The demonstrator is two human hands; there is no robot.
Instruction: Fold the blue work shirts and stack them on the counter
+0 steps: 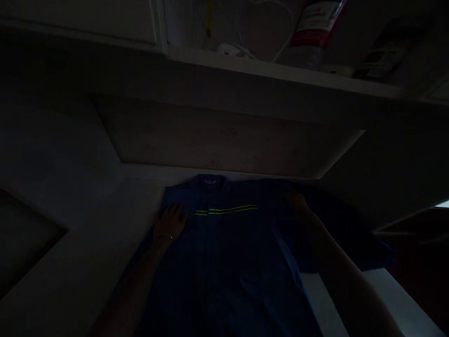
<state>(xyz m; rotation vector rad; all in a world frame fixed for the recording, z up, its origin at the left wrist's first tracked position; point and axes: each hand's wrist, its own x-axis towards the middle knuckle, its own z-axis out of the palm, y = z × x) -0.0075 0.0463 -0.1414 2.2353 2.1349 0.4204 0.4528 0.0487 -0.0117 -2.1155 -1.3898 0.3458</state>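
Note:
A dark blue jacket (224, 262) lies spread out with its collar at the far end and two yellow-green stripes across the chest. My left hand (171, 222), with a thin bracelet at the wrist, rests flat on the jacket's left shoulder area, fingers spread. My right hand (298, 202) is at the top of the sleeve on the right, touching the cloth; shadow hides its fingers. That sleeve stretches out to the right, past my forearm. The picture is very dark.
The jacket lies on a pale surface (105, 243) with a low wall or panel (224, 145) behind it. Above runs a shelf (245, 67) holding a bottle with a red and white label (317, 23), a white cable (242, 49) and a dark container (386, 51).

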